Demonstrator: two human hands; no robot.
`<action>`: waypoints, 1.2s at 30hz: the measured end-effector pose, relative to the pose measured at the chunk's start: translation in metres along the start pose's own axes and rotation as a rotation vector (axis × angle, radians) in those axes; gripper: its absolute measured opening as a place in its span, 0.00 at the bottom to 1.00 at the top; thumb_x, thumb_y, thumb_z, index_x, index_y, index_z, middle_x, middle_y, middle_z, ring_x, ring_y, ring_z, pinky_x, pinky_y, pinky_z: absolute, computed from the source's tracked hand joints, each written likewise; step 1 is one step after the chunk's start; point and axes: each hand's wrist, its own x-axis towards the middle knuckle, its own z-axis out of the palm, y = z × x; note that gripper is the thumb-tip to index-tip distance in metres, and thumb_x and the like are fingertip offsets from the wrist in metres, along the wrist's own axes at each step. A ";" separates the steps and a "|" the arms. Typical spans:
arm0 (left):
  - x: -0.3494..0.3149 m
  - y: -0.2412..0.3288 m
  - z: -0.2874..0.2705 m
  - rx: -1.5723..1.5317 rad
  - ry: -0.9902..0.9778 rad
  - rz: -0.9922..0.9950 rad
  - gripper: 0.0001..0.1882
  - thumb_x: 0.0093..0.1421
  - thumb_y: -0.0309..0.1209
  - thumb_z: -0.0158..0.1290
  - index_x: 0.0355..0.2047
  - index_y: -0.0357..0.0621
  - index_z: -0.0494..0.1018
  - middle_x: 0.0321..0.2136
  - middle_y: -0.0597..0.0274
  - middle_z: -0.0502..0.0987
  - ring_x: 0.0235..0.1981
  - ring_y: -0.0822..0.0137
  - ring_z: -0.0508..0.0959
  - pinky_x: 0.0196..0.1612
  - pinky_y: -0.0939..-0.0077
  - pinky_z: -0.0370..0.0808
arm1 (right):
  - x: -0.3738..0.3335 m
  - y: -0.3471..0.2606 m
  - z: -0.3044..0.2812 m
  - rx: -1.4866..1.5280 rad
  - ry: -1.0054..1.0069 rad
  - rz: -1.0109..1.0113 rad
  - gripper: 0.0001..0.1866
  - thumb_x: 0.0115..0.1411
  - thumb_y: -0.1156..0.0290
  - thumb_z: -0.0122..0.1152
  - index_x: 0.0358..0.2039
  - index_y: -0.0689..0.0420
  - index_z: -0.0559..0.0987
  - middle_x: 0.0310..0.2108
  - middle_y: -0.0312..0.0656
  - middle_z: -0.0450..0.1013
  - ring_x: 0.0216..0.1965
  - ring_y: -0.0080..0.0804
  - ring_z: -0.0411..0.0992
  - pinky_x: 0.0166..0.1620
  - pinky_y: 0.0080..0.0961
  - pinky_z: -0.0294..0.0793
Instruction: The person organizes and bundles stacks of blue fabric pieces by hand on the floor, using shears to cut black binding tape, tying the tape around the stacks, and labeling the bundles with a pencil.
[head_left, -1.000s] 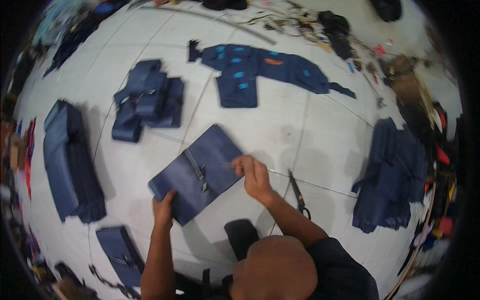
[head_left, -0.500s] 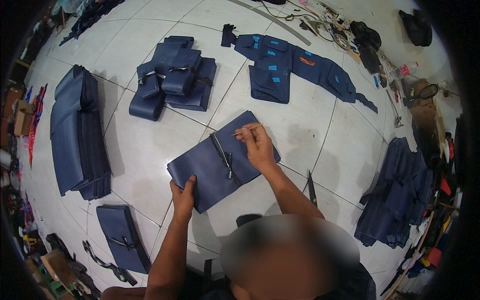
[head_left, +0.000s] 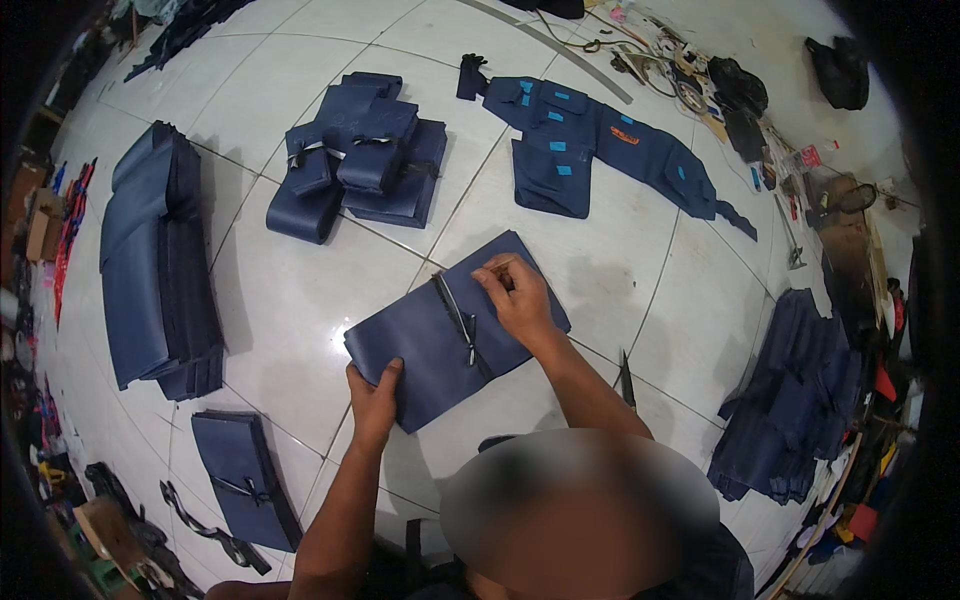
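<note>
A stack of dark blue fabric pieces (head_left: 430,345), tied round its middle with a dark and pale strip (head_left: 458,315), lies slanted on the floor before me. My left hand (head_left: 374,398) grips its lower left corner, thumb on top and fingers at the edge and underneath. Over the stack's upper right part is my right hand (head_left: 515,295), its fingers pinched together. They hold a thin yellowish stick, now mostly hidden by the fingers. Whether its tip touches the fabric, I cannot tell.
Tied blue bundles (head_left: 375,150) are piled ahead, with a tall fabric stack (head_left: 160,270) at left and a smaller tied one (head_left: 240,475) below it. A pocketed blue tool belt (head_left: 600,135) lies at the far right. Black scissors (head_left: 627,382) and folded fabric (head_left: 790,400) are at right.
The stick showed plainly across my right fingertips earlier and is now mostly out of sight as the hand has turned. My left hand keeps its hold. The whole view has shifted slightly.
</note>
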 end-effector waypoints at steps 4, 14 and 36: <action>0.001 -0.003 -0.001 0.004 0.011 0.033 0.31 0.58 0.36 0.60 0.52 0.30 0.58 0.44 0.47 0.72 0.44 0.63 0.74 0.51 0.71 0.71 | 0.002 0.006 0.006 -0.030 0.035 -0.084 0.09 0.62 0.69 0.61 0.36 0.62 0.76 0.32 0.47 0.77 0.32 0.38 0.77 0.36 0.30 0.75; -0.001 0.000 0.000 0.003 0.014 0.012 0.28 0.59 0.35 0.59 0.51 0.31 0.59 0.43 0.49 0.72 0.43 0.64 0.74 0.49 0.72 0.71 | -0.002 0.016 0.009 -0.074 -0.043 -0.126 0.08 0.60 0.72 0.60 0.37 0.60 0.73 0.33 0.47 0.76 0.33 0.40 0.76 0.37 0.34 0.76; 0.001 -0.003 0.002 0.059 0.020 0.039 0.29 0.59 0.37 0.59 0.51 0.31 0.60 0.45 0.47 0.72 0.45 0.61 0.74 0.51 0.71 0.70 | -0.015 0.023 -0.014 -0.101 0.011 -0.140 0.07 0.58 0.75 0.59 0.35 0.59 0.71 0.30 0.46 0.73 0.30 0.39 0.74 0.34 0.33 0.74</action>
